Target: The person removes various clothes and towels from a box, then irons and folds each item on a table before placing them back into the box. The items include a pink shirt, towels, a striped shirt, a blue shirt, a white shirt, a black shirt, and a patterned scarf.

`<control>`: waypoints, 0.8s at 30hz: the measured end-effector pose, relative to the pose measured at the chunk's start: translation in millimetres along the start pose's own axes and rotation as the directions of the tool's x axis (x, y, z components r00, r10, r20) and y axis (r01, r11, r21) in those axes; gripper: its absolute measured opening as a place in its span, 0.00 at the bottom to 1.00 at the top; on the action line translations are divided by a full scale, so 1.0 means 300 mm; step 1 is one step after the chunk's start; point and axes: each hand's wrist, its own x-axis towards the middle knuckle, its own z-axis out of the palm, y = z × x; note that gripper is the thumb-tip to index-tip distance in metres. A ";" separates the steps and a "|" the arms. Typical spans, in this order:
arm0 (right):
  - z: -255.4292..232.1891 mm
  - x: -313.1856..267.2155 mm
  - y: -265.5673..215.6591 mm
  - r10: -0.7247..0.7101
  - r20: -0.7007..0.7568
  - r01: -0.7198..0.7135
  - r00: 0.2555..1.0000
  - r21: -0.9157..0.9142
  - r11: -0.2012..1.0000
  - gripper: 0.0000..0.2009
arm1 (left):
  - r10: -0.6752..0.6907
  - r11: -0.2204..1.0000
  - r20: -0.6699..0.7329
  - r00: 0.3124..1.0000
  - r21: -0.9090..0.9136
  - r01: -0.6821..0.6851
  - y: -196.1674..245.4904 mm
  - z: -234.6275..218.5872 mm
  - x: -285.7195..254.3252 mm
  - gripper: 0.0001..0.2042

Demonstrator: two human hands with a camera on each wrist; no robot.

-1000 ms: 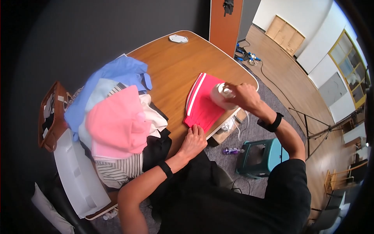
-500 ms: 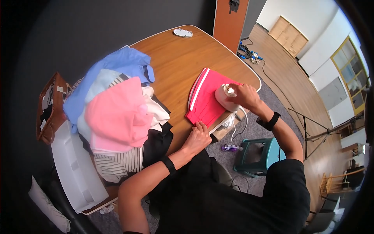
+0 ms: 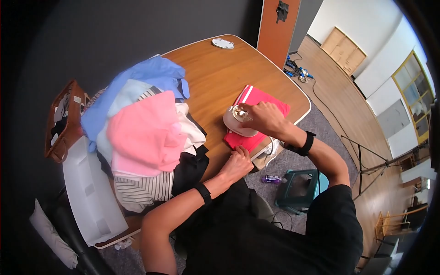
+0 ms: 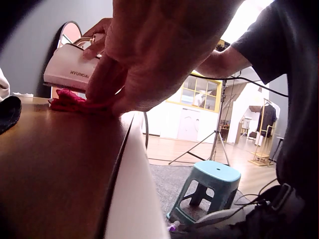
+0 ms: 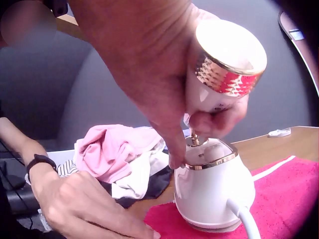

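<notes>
The right hand (image 3: 261, 118) covers the iron's (image 3: 238, 123) handle, and the iron hides part of the red garment (image 3: 266, 103) beneath it (possibly shorts; folded, so hard to tell) near the table's (image 3: 215, 73) edge.

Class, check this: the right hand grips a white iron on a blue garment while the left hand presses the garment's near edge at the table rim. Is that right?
Not quite: the garment is red with white stripes, not blue, as the head view shows. The rest holds: the right hand grips the white iron, and the left hand presses the near edge at the table rim.
</notes>
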 end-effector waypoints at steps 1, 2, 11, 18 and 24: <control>0.022 0.018 0.003 0.004 0.010 -0.003 1.000 -0.008 1.000 0.33 | -0.001 1.000 -0.006 1.000 -0.007 0.001 -0.003 0.006 0.000 0.15; 0.041 0.034 0.007 0.008 0.022 -0.007 1.000 -0.016 1.000 0.33 | -0.003 1.000 -0.013 1.000 -0.015 0.002 -0.004 0.014 0.001 0.15; 0.074 0.171 0.164 0.134 -0.066 -0.136 0.989 -0.022 0.990 0.31 | -0.016 0.998 -0.028 0.999 -0.064 0.014 -0.010 0.009 0.005 0.15; 0.062 0.227 0.372 0.207 -0.108 -0.213 0.972 -0.047 0.976 0.27 | -0.012 0.999 -0.031 0.999 -0.050 0.011 -0.006 0.022 0.006 0.14; -0.031 0.017 0.296 0.123 -0.140 -0.130 0.982 -0.046 0.990 0.26 | 0.003 1.000 -0.033 0.999 -0.022 -0.004 -0.001 0.032 0.009 0.14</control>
